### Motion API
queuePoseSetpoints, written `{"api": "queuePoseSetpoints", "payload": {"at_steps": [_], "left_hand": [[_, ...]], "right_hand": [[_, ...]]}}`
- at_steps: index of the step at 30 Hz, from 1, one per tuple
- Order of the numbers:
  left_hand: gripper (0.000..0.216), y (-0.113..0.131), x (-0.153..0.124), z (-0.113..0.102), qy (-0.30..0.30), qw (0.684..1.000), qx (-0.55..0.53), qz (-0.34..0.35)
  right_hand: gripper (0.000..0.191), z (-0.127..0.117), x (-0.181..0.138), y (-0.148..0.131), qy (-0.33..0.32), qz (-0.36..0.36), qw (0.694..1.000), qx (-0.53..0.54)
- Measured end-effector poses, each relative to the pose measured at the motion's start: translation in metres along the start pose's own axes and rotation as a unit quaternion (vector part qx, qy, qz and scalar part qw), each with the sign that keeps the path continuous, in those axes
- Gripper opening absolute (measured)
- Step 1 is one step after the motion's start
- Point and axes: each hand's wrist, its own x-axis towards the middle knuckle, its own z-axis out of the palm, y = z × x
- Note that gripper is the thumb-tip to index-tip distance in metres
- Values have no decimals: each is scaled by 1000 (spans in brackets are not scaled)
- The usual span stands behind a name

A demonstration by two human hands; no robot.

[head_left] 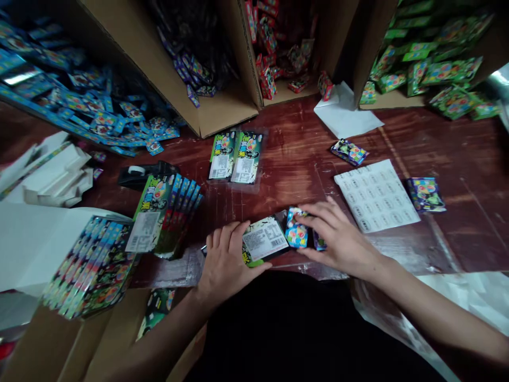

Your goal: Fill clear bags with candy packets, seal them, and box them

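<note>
My left hand [227, 252] is closed over the left end of a clear plastic packet with a printed label [267, 237], which lies near the table's front edge. At the packet's right end, the fingers of my right hand [338, 239] grip a small blue printed box [296, 233]. Under that palm a small purple box [319, 241] shows in part. Two flat labelled packets [246, 159] lie farther back. To the right is a sheet of round stickers [377, 195], with one purple box [426, 194] beyond it and another purple box [349, 153] behind it.
Open cartons along the back hold blue boxes [95, 111], purple boxes [194, 71], red boxes [268, 79] and green boxes [429, 74]. Filled packets [159, 212] stand at left, near a stack of packets [91, 265]. White paper [344, 114] lies by the cartons.
</note>
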Motion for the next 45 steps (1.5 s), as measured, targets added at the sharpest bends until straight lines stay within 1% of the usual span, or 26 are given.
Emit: {"api": "queuePoseSetpoints", "payload": {"at_steps": [2, 4, 6, 7, 8, 10, 11, 12, 13, 15, 17, 19, 24, 27, 31, 33, 35, 37, 39, 40, 42, 43, 45], "left_hand": [[95, 1, 2, 1, -6, 1000, 14, 26], [95, 3, 6, 3, -29, 998, 10, 46], [96, 4, 11, 6, -53, 997, -4, 49], [97, 4, 13, 8, -63, 997, -13, 45], [98, 3, 16, 10, -73, 996, -22, 41], [99, 1, 20, 14, -88, 995, -36, 33], [99, -1, 22, 16, -92, 994, -39, 31], [100, -3, 24, 18, -94, 994, -42, 29], [101, -4, 25, 19, -95, 994, -43, 29], [102, -6, 28, 21, -95, 994, -45, 31], [103, -6, 32, 23, -92, 994, -44, 37], [103, -7, 35, 24, -90, 994, -44, 49], [100, -7, 40, 25, -84, 992, -59, 71], [100, -3, 41, 28, -78, 992, -76, 70], [99, 3, 44, 30, -70, 993, -82, 52], [98, 5, 47, 29, -60, 995, -73, 37], [96, 6, 51, 28, -55, 996, -62, 18], [93, 7, 58, 27, -50, 997, -51, 4], [88, 8, 67, 29, -52, 998, -39, 9], [87, 7, 72, 30, -57, 998, -33, 17], [91, 5, 86, 32, -67, 997, -17, 32], [94, 3, 95, 32, -67, 997, -10, 38], [94, 2, 119, 33, -47, 998, -5, 50]], "right_hand": [[58, 0, -1, 7, -65, -45, 997, 23], [59, 2, 1, 14, -100, -75, 991, 44], [62, 5, 4, 20, -124, -87, 986, 62], [68, 6, 5, 22, -131, -85, 985, 69], [78, 5, 6, 24, -137, -78, 985, 72], [105, -1, 6, 29, -145, -54, 986, 61], [115, -6, 5, 31, -150, -40, 987, 46], [119, -11, 3, 34, -157, -26, 987, 30], [116, -17, 2, 38, -167, -13, 986, 16], [98, -26, -2, 47, -184, 1, 983, 7], [83, -31, -3, 56, -189, 0, 982, 23], [77, -33, -2, 65, -180, -11, 982, 49], [75, -35, 7, 74, -159, -26, 984, 73], [75, -24, 14, 71, -158, -41, 983, 80], [76, -6, 21, 65, -134, -55, 987, 72], [81, -3, 21, 61, -107, -32, 993, 50], [82, -4, 20, 54, -70, 16, 997, 28], [76, -6, 19, 46, -42, 49, 998, 24], [68, -9, 20, 41, -39, 51, 997, 35], [66, -12, 21, 43, -38, 50, 997, 37], [64, -25, 23, 61, -12, 70, 997, 21], [64, -37, 24, 77, 20, 92, 996, 4], [63, -69, 23, 120, 98, 159, 981, -53]]}}
